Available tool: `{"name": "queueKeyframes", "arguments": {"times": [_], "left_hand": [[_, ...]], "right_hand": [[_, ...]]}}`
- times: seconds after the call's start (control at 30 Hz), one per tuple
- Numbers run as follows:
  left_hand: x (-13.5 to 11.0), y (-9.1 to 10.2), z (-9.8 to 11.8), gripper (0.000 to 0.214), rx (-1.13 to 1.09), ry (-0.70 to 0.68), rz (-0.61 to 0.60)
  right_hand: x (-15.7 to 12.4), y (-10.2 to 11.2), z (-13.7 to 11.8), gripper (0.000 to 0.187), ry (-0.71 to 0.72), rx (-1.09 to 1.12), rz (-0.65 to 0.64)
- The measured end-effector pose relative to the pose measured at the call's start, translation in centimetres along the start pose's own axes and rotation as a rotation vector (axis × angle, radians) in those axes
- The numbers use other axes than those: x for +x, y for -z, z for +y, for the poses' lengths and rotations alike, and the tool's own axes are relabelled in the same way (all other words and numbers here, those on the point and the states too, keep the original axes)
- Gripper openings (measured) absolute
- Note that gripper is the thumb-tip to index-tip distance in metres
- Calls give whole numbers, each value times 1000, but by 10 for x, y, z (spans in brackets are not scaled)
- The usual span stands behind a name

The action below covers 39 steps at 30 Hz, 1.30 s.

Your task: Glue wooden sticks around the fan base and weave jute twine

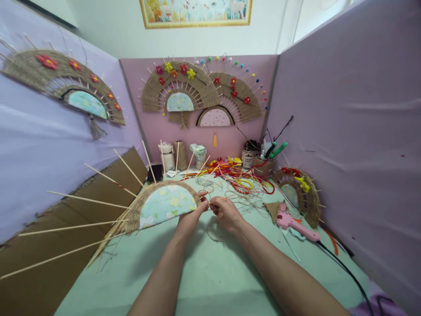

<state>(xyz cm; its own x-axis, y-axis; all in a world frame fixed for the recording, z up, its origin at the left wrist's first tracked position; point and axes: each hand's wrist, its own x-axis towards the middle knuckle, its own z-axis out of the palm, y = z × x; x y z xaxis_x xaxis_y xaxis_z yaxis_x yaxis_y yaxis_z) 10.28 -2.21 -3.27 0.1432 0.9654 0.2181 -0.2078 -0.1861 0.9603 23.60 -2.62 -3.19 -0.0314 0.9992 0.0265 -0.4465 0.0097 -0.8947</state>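
A half-round fan (pixel 169 202) with a pale blue floral panel and a woven twine rim is held above the table, several thin sticks spreading from its curved edge. My left hand (pixel 197 206) grips its right end, thumb on the front and fingers partly hidden behind. Close beside it, my right hand (pixel 224 210) is closed, fingertips pinching thin twine at the fan's right corner. A loop of twine (pixel 213 236) hangs below my hands, and more loose twine (pixel 251 202) lies tangled behind them.
A pink glue gun (pixel 296 223) with a black cord rests at right, near a small decorated fan (pixel 300 193). Coloured pipe cleaners (pixel 243 182) lie at the back, before several jars and a pot (pixel 263 166) with pliers. Cardboard (pixel 66 228) leans at left. Finished fans (pixel 179 85) hang on the partitions.
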Motion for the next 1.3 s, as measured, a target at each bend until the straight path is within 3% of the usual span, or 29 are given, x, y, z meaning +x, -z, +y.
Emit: {"name": "queueKeyframes", "arguments": {"times": [0.27, 0.43, 0.67, 0.8, 1.0, 1.1, 1.2, 1.3], "left_hand": [[0, -3, 7, 39, -169, 52, 36], [1, -3, 18, 35, -327, 75, 95], [1, 0, 20, 33, -413, 135, 76], [1, -1, 20, 32, -441, 136, 43], [-2, -9, 20, 44, -426, 166, -46], [-2, -11, 21, 47, -424, 181, 3], [-1, -9, 24, 38, -474, 208, 85], [0, -4, 30, 26, -569, 242, 76]], "right_hand": [[1, -1, 3, 17, -18, 51, -3], [3, 0, 4, 33, -94, 70, -93], [6, 4, 1, 29, -31, 59, -7], [4, 5, -5, 37, -30, 141, -70], [5, 5, -4, 30, -103, 368, -71], [7, 6, -4, 24, -91, 457, -33], [8, 8, -5, 18, -69, 509, -1], [8, 9, -8, 15, -40, 524, 40]]}}
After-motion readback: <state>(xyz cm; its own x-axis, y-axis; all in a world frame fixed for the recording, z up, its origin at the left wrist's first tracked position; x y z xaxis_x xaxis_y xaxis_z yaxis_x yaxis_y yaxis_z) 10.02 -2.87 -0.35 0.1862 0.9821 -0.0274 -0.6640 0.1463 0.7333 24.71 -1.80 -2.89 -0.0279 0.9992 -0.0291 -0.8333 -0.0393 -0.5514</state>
